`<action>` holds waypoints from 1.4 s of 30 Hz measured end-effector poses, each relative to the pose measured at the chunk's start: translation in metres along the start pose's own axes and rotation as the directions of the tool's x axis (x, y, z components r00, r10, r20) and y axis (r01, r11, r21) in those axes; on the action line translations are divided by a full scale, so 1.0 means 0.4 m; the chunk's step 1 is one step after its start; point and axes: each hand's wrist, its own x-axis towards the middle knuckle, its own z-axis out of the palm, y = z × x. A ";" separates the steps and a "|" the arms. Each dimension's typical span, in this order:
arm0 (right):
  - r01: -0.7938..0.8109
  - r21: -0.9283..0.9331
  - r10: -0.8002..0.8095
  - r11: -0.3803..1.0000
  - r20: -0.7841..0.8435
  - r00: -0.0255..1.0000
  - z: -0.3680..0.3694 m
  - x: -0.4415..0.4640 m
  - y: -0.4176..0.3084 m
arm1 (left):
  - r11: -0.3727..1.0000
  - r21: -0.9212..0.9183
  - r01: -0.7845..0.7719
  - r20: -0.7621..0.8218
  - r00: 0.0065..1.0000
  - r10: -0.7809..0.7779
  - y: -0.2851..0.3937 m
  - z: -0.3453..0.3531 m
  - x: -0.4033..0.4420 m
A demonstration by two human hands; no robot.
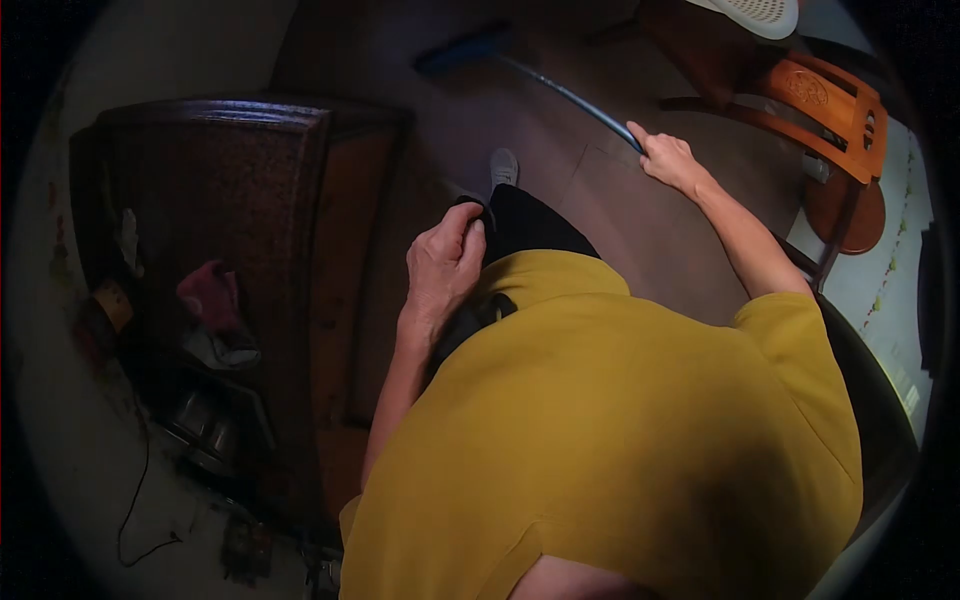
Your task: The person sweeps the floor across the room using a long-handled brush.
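Right grip (668,160) was clamped around the upper end of a long-handled floor tool (573,98), with the fingers wrapped over the pole and one finger laid forward along it. Whether it was a mop or a broom couldn't be told, since the dark, bluish head (462,50) was lost in shadow. It was set on or just above the floor (620,225), ahead of the feet and well out in front of the body.

Left grip (447,248) was held curled beside the dark trousers (535,225); whether anything dark was pinched in it couldn't be made out.

Handling-wise, the tool would be guessed as pretty light, with a stiff, smooth pole that could get slippery if wet. Nothing fragile was suspected. It'd be best held near the pole's end, with a second hold lower down if more push was needed.

As for materials, the pole was thin, round and a bit shiny, and the head was long and narrow. Dark polished wood was seen on the table (215,170), where a crumpled pinkish cloth (212,297) was left. Glossy orange-brown wood was used for the carved chair (835,110), off to the right.
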 end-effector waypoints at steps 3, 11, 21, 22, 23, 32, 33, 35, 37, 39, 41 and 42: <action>-0.015 0.084 0.021 0.996 -0.070 0.997 -0.015 0.117 0.009 | 0.997 -0.003 0.074 0.003 0.997 -0.074 0.024 0.020 -0.009; -0.185 0.318 0.219 0.930 -0.075 0.973 -0.121 0.457 -0.090 | 0.982 0.054 0.183 -0.084 0.980 -0.178 0.074 0.059 -0.027; -0.075 0.151 0.061 0.986 0.096 0.994 0.138 0.250 -0.095 | 0.972 0.016 0.233 -0.080 0.970 -0.231 0.092 0.103 -0.011; -0.068 0.135 0.048 0.988 0.144 0.988 0.156 0.195 -0.089 | 0.982 0.039 0.182 -0.086 0.980 -0.179 0.088 0.110 -0.001; -0.060 0.120 0.037 0.991 0.193 0.981 0.171 0.144 -0.083 | 0.989 0.062 0.133 -0.092 0.988 -0.127 0.087 0.118 0.010; -0.149 0.269 0.089 0.952 0.225 0.970 0.117 -0.102 -0.061 | 0.986 0.148 0.082 0.121 0.988 -0.101 0.103 0.169 0.068; -0.179 0.336 0.100 0.925 0.241 0.965 0.089 -0.126 -0.074 | 0.985 0.154 0.079 0.120 0.988 -0.098 0.103 0.171 0.067; -0.209 0.402 0.111 0.891 0.255 0.961 0.086 -0.154 -0.086 | 0.979 0.193 0.070 0.170 0.980 -0.104 0.100 0.180 0.068; -0.069 0.529 0.026 0.846 0.089 0.996 0.093 -0.173 -0.097 | 0.977 0.203 0.063 0.174 0.980 -0.100 0.096 0.183 0.068; -0.126 0.689 -0.020 0.714 0.199 0.980 0.050 -0.184 -0.114 | 0.974 0.216 0.065 0.174 0.979 -0.103 0.096 0.176 0.063; -0.200 0.807 -0.093 0.555 0.299 0.950 0.022 -0.180 -0.131 | 0.970 0.221 0.103 0.151 0.979 -0.138 0.103 0.166 0.055; -0.193 0.852 -0.147 0.486 0.298 0.943 0.018 -0.169 -0.135 | 0.968 0.224 0.111 0.149 0.978 -0.146 0.102 0.161 0.051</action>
